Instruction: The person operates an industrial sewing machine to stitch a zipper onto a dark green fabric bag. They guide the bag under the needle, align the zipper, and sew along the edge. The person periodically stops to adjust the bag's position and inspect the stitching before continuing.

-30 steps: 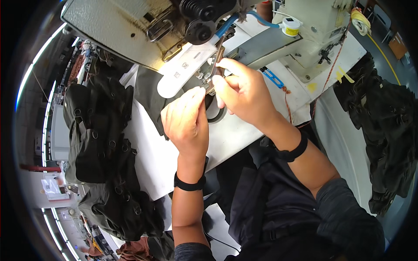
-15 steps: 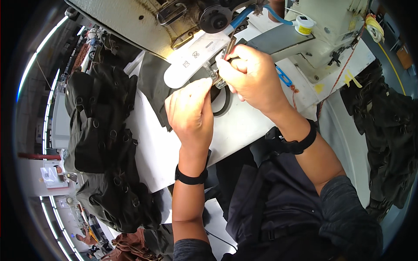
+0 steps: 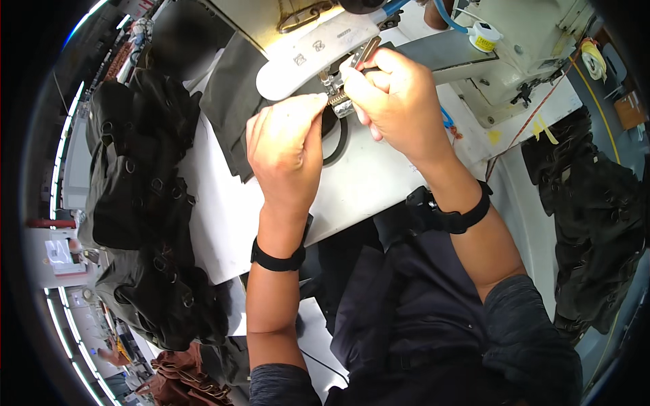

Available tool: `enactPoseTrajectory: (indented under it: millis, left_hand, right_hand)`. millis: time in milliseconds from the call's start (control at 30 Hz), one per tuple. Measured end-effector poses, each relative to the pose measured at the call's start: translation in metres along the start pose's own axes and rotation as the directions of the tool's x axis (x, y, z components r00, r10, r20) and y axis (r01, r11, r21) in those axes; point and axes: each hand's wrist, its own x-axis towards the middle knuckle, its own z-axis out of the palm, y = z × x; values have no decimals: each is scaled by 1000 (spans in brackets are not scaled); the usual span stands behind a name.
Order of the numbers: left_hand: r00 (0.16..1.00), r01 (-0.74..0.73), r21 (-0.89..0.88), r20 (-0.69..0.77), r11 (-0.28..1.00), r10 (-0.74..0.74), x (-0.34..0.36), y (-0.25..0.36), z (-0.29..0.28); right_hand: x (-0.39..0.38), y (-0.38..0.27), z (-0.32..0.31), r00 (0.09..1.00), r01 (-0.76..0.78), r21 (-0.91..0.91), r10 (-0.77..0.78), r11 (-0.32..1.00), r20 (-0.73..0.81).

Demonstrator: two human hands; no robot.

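Observation:
Under the sewing machine head (image 3: 277, 27) and its white oblong plate (image 3: 311, 51), both my hands work close to the presser foot (image 3: 327, 84). My left hand (image 3: 288, 139) is closed, fingertips pinched at a small brass-coloured ridged piece (image 3: 336, 99), perhaps a spring or zipper; what exactly they grip is unclear. My right hand (image 3: 396, 101) grips a slim metal tool (image 3: 364, 53), resembling tweezers, just right of the foot. Dark olive fabric (image 3: 227, 108) lies on the white table (image 3: 359, 183) behind my left hand, with a black loop (image 3: 340, 145) beneath the hands.
Piled dark bags (image 3: 128, 189) line the left edge, with brown bags (image 3: 183, 379) below. More dark bags (image 3: 592, 223) hang at right. The machine's arm (image 3: 440, 61), a blue tool (image 3: 447, 116) and a cord (image 3: 542, 108) sit right. A person (image 3: 108, 355) is far lower left.
The view has shifted slightly, with the machine and both hands appearing higher in the picture. The right hand and its tool have moved a little; both hands remain at the presser foot.

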Motion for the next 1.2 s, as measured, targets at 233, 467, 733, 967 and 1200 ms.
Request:
enactPoseTrajectory:
  millis: [233, 467, 733, 967, 1200]
  left_hand:
    - [998, 11, 47, -60, 999, -9, -5, 6, 10]
    - [1000, -11, 36, -19, 999, 12, -1, 0, 2]
    - [999, 51, 18, 10, 999, -51, 1, 4, -3]
    - [999, 26, 26, 17, 999, -27, 5, 4, -7]
    - [998, 49, 18, 41, 999, -50, 4, 2, -6]
  right_hand:
    - [6, 6, -1, 1000, 7, 48, -8, 999, 29]
    - [5, 3, -2, 998, 40, -35, -39, 999, 43]
    - [4, 5, -1, 999, 28, -26, -26, 999, 42]
    - [-11, 5, -33, 998, 16, 4, -16, 1000, 69]
    - [-14, -2, -37, 994, 110, -30, -109, 994, 17]
